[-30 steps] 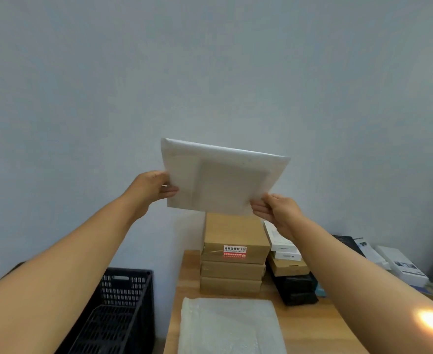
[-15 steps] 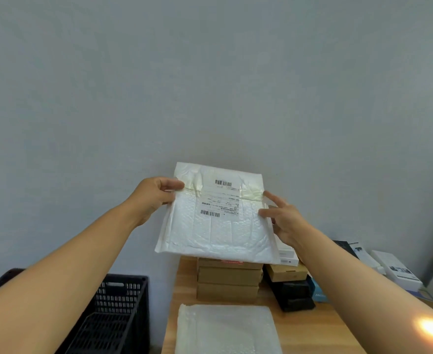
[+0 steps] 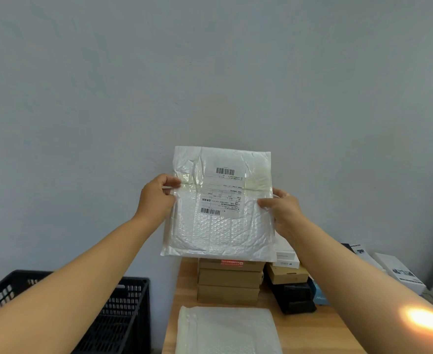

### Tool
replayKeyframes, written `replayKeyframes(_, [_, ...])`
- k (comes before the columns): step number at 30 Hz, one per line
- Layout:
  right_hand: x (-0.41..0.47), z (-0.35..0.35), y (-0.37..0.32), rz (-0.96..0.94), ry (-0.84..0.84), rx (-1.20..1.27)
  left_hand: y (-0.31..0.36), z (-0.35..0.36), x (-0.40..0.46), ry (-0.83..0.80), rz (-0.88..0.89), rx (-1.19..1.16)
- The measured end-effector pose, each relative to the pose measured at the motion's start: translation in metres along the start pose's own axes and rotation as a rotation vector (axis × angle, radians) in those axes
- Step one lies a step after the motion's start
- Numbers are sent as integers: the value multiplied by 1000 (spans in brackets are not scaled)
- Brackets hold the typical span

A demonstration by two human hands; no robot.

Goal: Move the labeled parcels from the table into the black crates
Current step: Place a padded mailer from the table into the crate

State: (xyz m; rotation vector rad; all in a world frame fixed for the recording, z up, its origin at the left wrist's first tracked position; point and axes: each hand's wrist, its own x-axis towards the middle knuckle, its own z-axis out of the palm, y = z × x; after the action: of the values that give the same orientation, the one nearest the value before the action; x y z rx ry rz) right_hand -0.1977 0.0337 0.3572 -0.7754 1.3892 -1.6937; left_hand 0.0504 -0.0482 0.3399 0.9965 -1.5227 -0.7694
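both hands [image 3: 156, 198] [image 3: 283, 213] holding white mailer [image 3: 220, 226], barcoded label [image 3: 221, 191] unreadable

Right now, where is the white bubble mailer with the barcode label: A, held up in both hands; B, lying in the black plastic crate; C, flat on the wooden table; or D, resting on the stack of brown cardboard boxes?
A: the left hand and right hand grip opposite side edges of the white bubble mailer, raised in front of the wall.

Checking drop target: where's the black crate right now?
Head view, lower left: the black crate sits on the floor beside the wooden table's left edge, partly behind the left forearm.
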Motion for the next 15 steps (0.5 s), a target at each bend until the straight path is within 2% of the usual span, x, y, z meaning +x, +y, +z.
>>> replayKeyframes(4, [-2, 8, -15, -183, 30, -143, 10, 6, 0, 114, 6, 313])
replayKeyframes(6, [-4, 13, -22, -335, 21, -357, 25, 12, 0, 128, 140, 484])
replayKeyframes(8, [-5, 19, -24, -493, 3, -581, 42, 21, 1, 103, 368, 671])
replayKeyframes(11, [-7, 28, -20, -645, -54, -896, 59, 37, 1, -25, 672, 1011])
replayKeyframes(13, [-9, 30, -14, -689, -101, -1024, 66, 47, 0, -169, 745, 1220])
replayKeyframes(15, [-12, 30, -9, -724, -132, -1097, 70, 56, -2, -292, 740, 1341])
